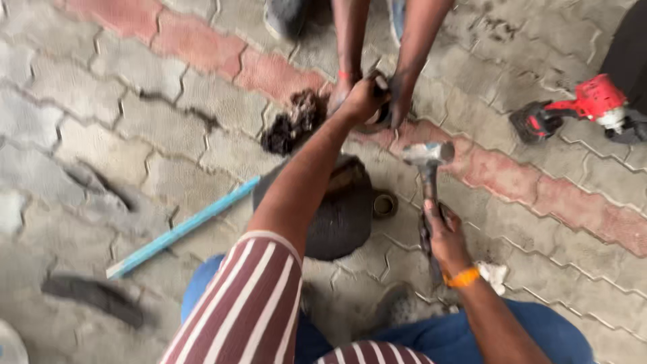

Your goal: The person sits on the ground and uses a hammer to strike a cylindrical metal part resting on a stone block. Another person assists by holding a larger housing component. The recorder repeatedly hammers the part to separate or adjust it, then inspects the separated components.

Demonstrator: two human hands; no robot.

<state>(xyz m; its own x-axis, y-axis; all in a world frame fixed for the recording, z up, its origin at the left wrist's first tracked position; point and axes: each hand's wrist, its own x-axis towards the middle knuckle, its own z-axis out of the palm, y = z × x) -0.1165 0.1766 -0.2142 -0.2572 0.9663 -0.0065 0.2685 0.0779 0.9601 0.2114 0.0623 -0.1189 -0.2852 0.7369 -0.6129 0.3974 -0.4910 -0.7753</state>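
- Grey interlocking paving stones [81,108] with a diagonal band of red ones cover the ground.
- Near, the right hand [441,232] is closed around the dark handle of a steel-headed hammer [427,176], its head raised toward the far side.
- Left of it, a dark rounded metal part [347,216] rests on the pavers, a small rusty ring [385,203] just beside its right edge.
- A long light-blue flat bar [182,228] lies left of the part.
- Farther, the left hand [364,100] is clenched on a small dark piece [381,84]; what it is, cannot tell.
- 2 hands of another person [403,101] touch that same piece from the far side.
- A clump of black greasy debris [291,121] sits just left.
- Far right lies a red power tool [579,108].
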